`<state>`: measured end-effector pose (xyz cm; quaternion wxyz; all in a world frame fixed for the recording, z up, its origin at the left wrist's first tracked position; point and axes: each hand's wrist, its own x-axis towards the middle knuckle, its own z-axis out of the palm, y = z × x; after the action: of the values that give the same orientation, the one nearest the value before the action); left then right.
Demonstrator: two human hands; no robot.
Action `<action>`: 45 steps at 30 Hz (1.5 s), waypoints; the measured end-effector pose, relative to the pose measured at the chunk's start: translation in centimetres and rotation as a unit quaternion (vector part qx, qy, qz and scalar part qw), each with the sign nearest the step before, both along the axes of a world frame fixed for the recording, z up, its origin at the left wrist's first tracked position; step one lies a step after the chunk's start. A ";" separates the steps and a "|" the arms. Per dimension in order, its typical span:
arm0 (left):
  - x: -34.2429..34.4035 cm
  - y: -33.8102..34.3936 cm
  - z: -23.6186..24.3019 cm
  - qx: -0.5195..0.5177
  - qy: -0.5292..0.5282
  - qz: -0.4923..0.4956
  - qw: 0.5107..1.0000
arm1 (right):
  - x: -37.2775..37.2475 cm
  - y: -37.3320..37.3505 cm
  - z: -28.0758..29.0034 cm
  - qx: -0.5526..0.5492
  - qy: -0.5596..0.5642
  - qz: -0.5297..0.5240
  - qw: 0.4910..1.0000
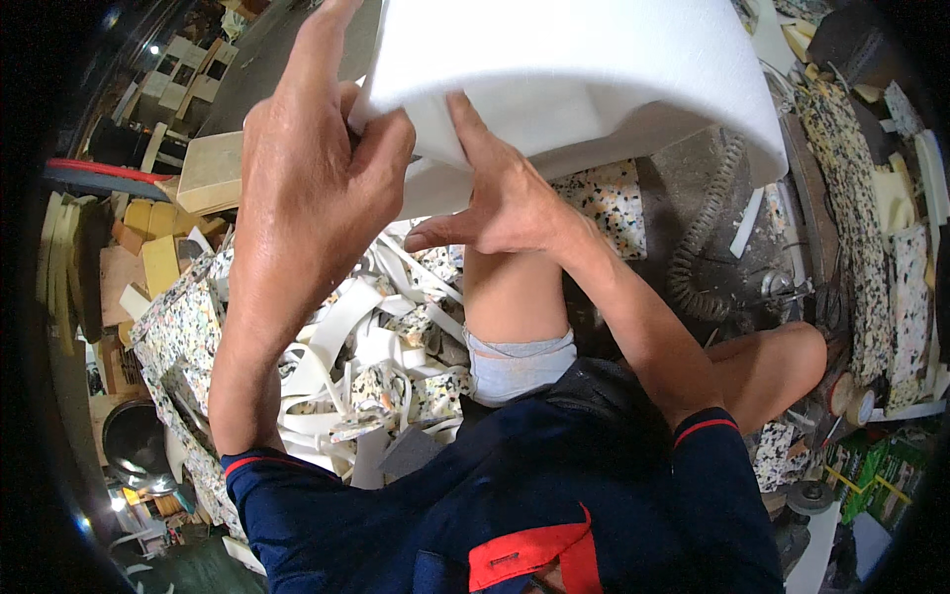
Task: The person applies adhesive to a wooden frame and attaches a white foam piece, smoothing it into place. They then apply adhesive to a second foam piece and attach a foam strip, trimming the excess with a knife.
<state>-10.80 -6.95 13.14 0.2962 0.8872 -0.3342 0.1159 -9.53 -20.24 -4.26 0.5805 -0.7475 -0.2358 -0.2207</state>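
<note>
A large white curved piece, seemingly foam with a smooth surface (584,45), arches across the top of the view with its hollow side toward me. My left hand (312,163) is at its left edge, thumb bent against the corner and index finger stretched upward along the side. The other left fingertips are hidden. My right hand (510,203) reaches in from below: its index finger lies inside the hollow and its thumb sits under the lower layer, so that layer's edge is between them. The remaining right fingers are mostly out of sight.
White foam offcuts (341,337) lie heaped below, beside my bare leg (515,297). A coiled hose (698,228) runs along the floor at right. Speckled foam slabs (851,218) stand at the far right. A pale block (210,173) and a dark round bowl (137,441) are at left.
</note>
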 end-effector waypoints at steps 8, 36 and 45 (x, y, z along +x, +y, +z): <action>-0.5 -0.4 -0.2 0.012 -0.035 0.023 0.999 | 0.1 -1.4 3.5 -0.134 0.123 -0.018 0.983; -5.4 2.8 -9.1 -0.366 0.125 -0.011 0.922 | 5.9 -8.0 2.0 -0.403 -0.031 -0.305 0.862; -8.2 -0.5 -14.4 -0.299 0.186 -0.153 0.923 | -0.6 -14.3 7.4 -0.366 0.008 -0.250 0.896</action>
<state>-19.02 -7.40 -1.25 0.6185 0.7013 -0.3545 -0.0035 -10.09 -34.49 3.09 0.1932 -0.9433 -0.1001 -0.2506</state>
